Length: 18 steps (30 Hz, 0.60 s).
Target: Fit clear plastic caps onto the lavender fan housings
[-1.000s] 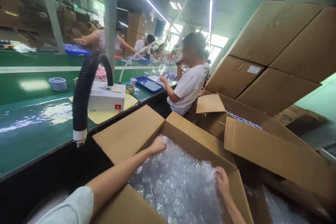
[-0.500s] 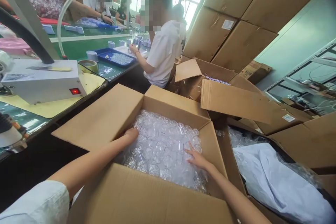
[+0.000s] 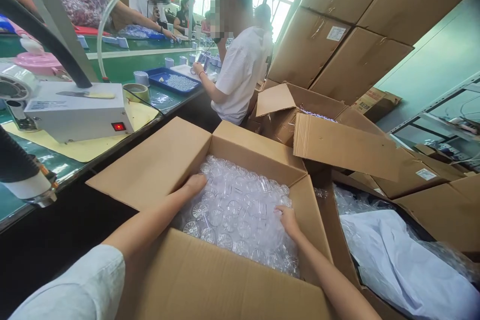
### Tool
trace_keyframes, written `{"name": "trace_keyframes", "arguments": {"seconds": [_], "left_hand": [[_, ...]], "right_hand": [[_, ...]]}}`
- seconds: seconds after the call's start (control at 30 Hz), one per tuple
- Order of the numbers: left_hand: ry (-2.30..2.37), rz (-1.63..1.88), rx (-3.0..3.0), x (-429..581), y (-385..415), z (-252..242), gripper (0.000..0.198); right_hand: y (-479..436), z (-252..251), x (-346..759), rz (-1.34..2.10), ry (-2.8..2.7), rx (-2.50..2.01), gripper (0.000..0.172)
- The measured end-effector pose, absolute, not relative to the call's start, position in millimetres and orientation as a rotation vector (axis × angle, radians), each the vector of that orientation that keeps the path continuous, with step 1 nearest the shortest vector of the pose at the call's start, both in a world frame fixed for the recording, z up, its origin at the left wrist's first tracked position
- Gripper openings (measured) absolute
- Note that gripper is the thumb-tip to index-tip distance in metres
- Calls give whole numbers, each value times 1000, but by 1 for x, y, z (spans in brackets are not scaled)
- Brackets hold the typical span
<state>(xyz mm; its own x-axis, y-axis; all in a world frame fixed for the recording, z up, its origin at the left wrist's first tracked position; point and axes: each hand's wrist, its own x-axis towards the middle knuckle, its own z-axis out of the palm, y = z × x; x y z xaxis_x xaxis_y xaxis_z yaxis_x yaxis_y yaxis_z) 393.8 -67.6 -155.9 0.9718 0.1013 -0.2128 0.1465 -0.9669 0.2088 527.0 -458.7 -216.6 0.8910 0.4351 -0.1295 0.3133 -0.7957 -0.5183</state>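
Observation:
An open cardboard box (image 3: 225, 280) stands before me, filled with several clear round plastic parts (image 3: 200, 210) under a thin, cloudy plastic bag (image 3: 243, 205). My left hand (image 3: 195, 186) is at the bag's left edge beside the box wall, its fingers curled into the film and partly hidden. On the right side of the contents, my right hand (image 3: 288, 220) is closed, with thumb and forefinger pinching the film.
A workbench (image 3: 144, 62) along the left holds a white machine (image 3: 80, 115), a knife (image 3: 86, 94), a tape roll (image 3: 137, 92) and a blue tray (image 3: 176, 80). Co-workers sit along it. At right, another open box (image 3: 393, 255) holds white sheeting; stacked cartons (image 3: 333, 60) rise behind.
My right hand has gone from spread fingers to a closed pinch on the film. The left hand stays at the bag's left edge. The view has shifted slightly left.

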Motion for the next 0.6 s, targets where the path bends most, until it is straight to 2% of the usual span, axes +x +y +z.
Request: {"name": "trace_keyframes", "arguments": {"seconds": [0.33,0.6], "left_hand": [[509,-264,2691,397,-76,-140,35],[397,-174,2486,433,-59,-71,35]], "right_hand": [[-473,-153,532,140,-512,-2459,22],[-466,-115,550,57,-478,-2357,17]]}}
